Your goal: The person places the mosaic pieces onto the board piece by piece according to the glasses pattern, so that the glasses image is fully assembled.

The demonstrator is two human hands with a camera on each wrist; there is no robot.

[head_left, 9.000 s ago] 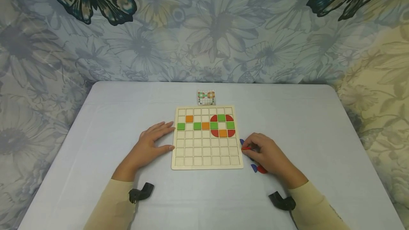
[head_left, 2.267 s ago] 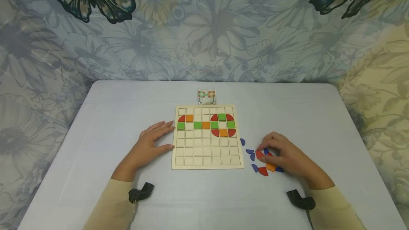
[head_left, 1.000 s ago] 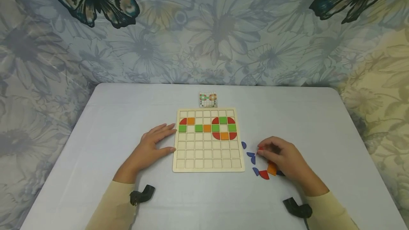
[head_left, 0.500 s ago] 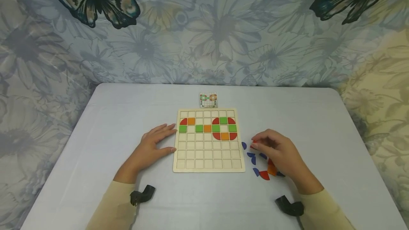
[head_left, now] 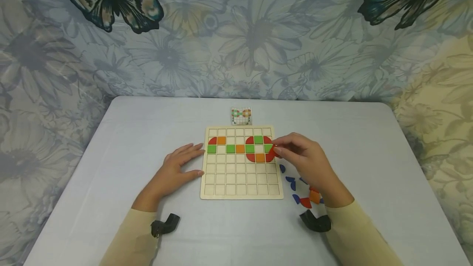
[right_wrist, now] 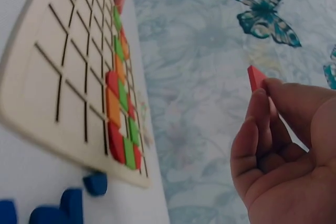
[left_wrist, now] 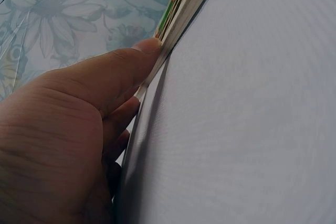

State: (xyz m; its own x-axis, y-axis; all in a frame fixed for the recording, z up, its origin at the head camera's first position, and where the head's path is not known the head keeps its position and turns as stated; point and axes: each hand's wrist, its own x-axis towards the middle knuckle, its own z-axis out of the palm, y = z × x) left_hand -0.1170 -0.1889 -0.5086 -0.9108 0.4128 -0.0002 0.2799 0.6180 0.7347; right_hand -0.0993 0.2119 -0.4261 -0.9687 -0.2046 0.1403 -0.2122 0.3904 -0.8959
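Red is the colour of the small piece [head_left: 272,150] that the right hand [head_left: 301,157] is pinching between thumb and fingertips, and it is hanging just over the right edge of the wooden board [head_left: 240,184], beside the ring of red, green and orange tiles [head_left: 258,148] in the board's far right part. In the right wrist view the piece [right_wrist: 256,77] is sticking up past the fingertips [right_wrist: 261,100], clear of the board, so it is not yet seated. To set it well, the hand is probably needing to turn the curved side to suit the free square, lower the piece flat and only then loosen the pinch, taking care not to nudge the tiles already lying there. The left hand [head_left: 176,167] is lying flat on the counter [head_left: 122,143] against the left edge of the board, fingers straight, the thumb [left_wrist: 123,64] pressing on the board's rim and holding nothing. Loose blue, red and orange pieces [head_left: 301,194] are lying on the counter near its front edge, right of the board, under the right forearm. A small pattern card [head_left: 241,115] is standing just beyond the far edge of the board.
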